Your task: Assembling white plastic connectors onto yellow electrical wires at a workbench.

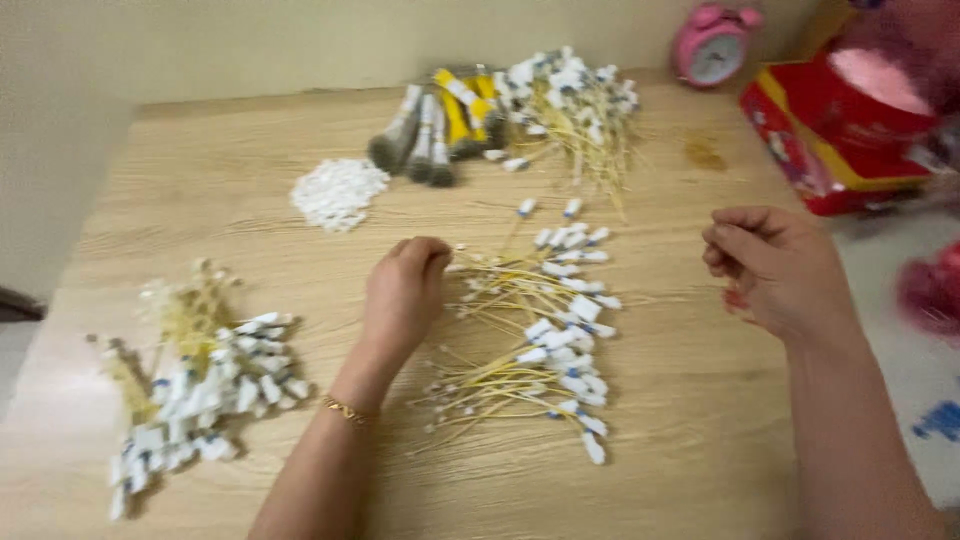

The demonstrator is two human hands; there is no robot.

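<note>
The left hand (405,290) is being held with fingers curled downward, fingertips pinching at the near end of the loose spread of thin yellow wires (530,330) lying at the middle of the wooden table (690,420); whether one wire is actually gripped cannot be told through the blur. The right hand (770,265) is being kept loosely closed, just off the spread toward the right edge, with nothing visible in it. A picking or sorting step is judged to be in hand, and a fine pinch on a single strand is what the next move calls for.

The wires are stiff and slender, tipped with small white and blue tags. A finished-looking bundle (200,390) is lying near the left edge, another heap (570,100) toward the far edge beside grey-and-yellow tubes (435,130), and a mound of tiny white pieces (338,192) is sitting left of them.
</note>
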